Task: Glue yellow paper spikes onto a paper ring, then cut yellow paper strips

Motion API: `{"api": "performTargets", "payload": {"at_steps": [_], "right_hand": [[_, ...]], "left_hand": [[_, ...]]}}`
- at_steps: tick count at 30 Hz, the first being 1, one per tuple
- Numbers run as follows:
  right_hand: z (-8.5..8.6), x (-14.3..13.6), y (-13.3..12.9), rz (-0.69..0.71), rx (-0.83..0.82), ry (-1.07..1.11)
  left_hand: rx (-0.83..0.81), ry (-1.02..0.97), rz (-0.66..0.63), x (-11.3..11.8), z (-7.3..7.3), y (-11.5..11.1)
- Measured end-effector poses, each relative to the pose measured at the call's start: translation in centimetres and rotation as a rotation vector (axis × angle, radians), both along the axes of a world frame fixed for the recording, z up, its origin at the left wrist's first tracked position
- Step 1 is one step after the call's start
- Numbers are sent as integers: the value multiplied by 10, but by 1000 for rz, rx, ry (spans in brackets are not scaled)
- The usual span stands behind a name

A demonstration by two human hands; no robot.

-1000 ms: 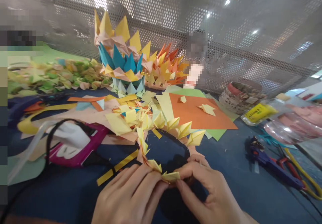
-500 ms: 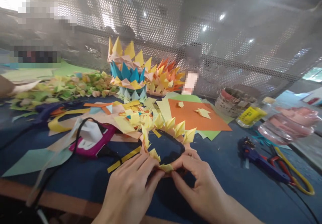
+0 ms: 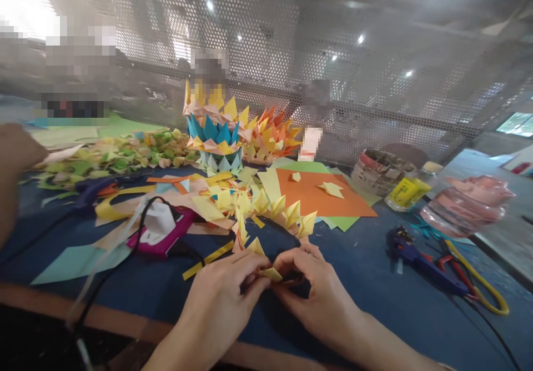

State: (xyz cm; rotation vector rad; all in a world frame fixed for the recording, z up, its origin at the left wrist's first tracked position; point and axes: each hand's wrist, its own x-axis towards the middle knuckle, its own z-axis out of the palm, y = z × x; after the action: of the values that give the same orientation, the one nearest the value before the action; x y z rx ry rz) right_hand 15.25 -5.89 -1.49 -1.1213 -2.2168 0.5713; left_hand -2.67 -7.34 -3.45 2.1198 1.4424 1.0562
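Between my hands is a paper crown [image 3: 292,214], a ring with folded yellow points standing round its far side. My left hand [image 3: 227,293] pinches the near part of its band, thumb and fingers together beside a small folded yellow point [image 3: 270,274]. Just to the right, my right hand [image 3: 318,287] has its thumb and forefinger closed on the same band. The fingers hide much of the join. A narrow yellow paper strip [image 3: 208,261] lies left of the crown, and orange paper [image 3: 320,201] lies behind it.
Finished paper crowns [image 3: 214,138] are stacked at the back. A magenta power strip [image 3: 166,235] with cords lies left. At right are a blue glue gun [image 3: 428,265], yellow-handled scissors [image 3: 495,293], and a glue bottle [image 3: 406,193]. Another person's arm [image 3: 14,176] reaches in at far left.
My fingers have shifted slightly on the crown's band, and the small yellow point between them has tilted. The other person's arm has come further into view at the left. The camera has turned slightly.
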Motion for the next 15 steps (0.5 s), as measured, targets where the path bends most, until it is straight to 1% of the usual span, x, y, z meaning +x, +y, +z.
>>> {"api": "performTargets", "payload": {"at_steps": [4,10,12,15], "right_hand": [[-2,-2,-2,-26,-46,27],[-5,-3,-3,-28,-83,39],[-5,-3,-4,-32,-73,40],[-4,-3,-5,-28,-46,27]], "left_hand": [[-9,47,-33,1,4,0],[39,164,24,1,7,3],[4,148,-6,-1,9,5],[-65,89,-88,-2,13,9]]}}
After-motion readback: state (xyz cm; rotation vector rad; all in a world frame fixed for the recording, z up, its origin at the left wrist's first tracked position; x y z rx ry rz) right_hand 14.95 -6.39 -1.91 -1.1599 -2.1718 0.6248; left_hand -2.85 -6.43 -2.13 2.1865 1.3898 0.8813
